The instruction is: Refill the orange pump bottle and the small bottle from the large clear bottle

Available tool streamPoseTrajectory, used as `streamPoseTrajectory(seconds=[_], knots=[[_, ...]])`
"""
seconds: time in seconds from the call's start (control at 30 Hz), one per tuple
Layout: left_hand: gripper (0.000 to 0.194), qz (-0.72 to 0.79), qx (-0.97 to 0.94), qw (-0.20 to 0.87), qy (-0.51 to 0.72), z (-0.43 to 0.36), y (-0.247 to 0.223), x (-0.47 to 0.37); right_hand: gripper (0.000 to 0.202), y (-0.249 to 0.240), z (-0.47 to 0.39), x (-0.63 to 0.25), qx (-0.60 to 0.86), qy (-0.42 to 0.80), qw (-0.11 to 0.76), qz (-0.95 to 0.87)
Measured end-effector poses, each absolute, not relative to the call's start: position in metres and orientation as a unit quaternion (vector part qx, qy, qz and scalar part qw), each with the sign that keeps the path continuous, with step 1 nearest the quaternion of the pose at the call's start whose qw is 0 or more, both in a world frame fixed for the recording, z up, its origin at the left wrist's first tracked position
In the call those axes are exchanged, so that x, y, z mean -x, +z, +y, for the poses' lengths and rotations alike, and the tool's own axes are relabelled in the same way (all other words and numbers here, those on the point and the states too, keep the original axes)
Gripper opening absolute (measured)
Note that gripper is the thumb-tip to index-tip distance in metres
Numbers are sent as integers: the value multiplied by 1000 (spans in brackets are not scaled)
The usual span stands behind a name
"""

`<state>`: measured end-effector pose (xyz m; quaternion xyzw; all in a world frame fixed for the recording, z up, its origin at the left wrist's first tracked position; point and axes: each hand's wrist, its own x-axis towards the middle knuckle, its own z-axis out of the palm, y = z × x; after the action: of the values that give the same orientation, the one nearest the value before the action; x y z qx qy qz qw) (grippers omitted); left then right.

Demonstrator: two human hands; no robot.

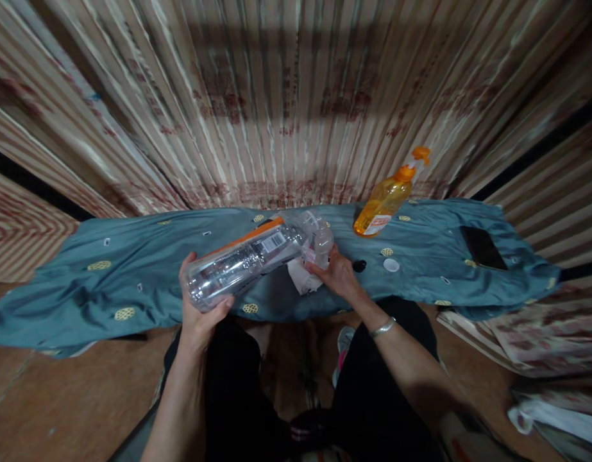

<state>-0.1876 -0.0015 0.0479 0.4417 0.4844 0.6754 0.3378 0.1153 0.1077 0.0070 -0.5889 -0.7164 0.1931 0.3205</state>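
My left hand point(202, 317) is closed around the base of a large clear plastic bottle point(245, 260) with an orange-and-dark label. The bottle is tilted, its neck end up and to the right. At that end my right hand point(338, 274) grips a clear, rounded plastic piece point(323, 240); whether it is joined to the bottle, I cannot tell. A crumpled white tissue point(303, 277) is just below and left of my right fingers. To the right of that hand lie a small black item point(358, 265) and a white round disc point(391, 265).
A pump bottle of orange liquid point(383, 204) stands at the back right of the cloth-covered table point(151, 256). A black phone point(483, 247) lies near the right end. Patterned curtains point(286, 115) hang close behind the table and at both sides.
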Motion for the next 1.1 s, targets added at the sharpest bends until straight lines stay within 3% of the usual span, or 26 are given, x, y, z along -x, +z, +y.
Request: streamPoseTrajectory(seconds=[0.23,0.8,1.1], knots=[[89,479,-409,356,690,0,50,182,59,1,109,-116,596,163,319,-719],[78,447,-421,348,709,5,47,174,60,4,107,-117,600,184,313,-713],[82,460,-433,310,710,4,46,175,63,-1,109,-118,590,182,312,-722]])
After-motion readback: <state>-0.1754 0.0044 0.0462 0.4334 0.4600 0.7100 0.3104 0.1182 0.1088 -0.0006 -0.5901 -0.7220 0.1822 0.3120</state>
